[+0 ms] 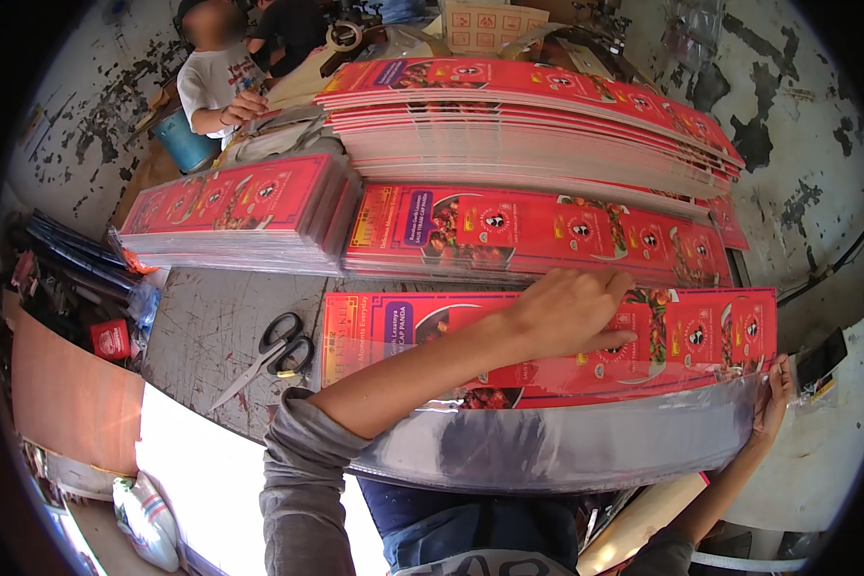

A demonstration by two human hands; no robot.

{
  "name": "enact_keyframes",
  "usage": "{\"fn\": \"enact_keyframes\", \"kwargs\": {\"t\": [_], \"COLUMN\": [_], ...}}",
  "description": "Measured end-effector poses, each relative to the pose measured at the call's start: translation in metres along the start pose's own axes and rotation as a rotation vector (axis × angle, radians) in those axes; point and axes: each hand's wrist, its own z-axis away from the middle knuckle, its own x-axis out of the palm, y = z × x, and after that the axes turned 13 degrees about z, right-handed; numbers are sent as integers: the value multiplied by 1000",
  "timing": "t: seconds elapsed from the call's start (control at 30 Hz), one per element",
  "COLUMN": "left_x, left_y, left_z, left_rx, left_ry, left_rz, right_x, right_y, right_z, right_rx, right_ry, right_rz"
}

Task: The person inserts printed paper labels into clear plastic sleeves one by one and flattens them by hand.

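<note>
My left hand [576,312] reaches across a long red printed strip [442,312] with food pictures and panda logos, at the front of the table. Its fingers are bent and its thumb sticks out apart from them, over the strip. Clear plastic film [566,446] covers the strip's lower part and hangs over the table's front edge. At the right end, my right hand [776,398] grips the film's edge, its fingers partly hidden. Scissors [271,360] with black handles lie to the left of the strip.
Behind the strip is a low stack of film-covered red strips [538,230], with a tall stack [538,144] beyond it. Another wrapped stack [230,206] stands at the left on the grey table [202,307]. A co-worker [221,82] is at the back left, near a blue bucket [182,142].
</note>
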Motion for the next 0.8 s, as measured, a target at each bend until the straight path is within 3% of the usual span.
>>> {"fn": "enact_keyframes", "kwargs": {"t": [0.17,0.23,0.27,0.33,0.37,0.4,0.47,0.67,0.7,0.77,0.8], "left_x": [3,5,6,9,9,9,9,0,-5,-18,-24], "left_y": [-3,-4,-4,-5,-4,-3,-1,18,22,29,35], "left_z": [1,1,2,2,2,2,3,1,4,18,28], "left_rx": [8,7,5,32,61,65,67,142,140,58,48], "left_ry": [1,-1,-3,17,36,38,9,39,38,-6,-9], "left_rz": [-20,-54,-87,-110,-130,-133,-259,-391,-391,-463,-459], "right_x": [-1,6,2,-6,28,48,83,198,205,216,217], "right_y": [1,0,2,7,-11,-24,-47,-85,-85,-85,-88], "right_z": [-2,-1,-5,-17,-12,-13,-17,-34,-40,-48,-51], "right_rx": [-18,65,64,-48,-235,-238,-533,-833,-833,-536,-531], "right_ry": [-75,285,284,271,480,485,380,-474,-475,-719,-728], "right_rz": [4,36,35,1027,1631,1629,1395,1369,1368,1101,1097]}}
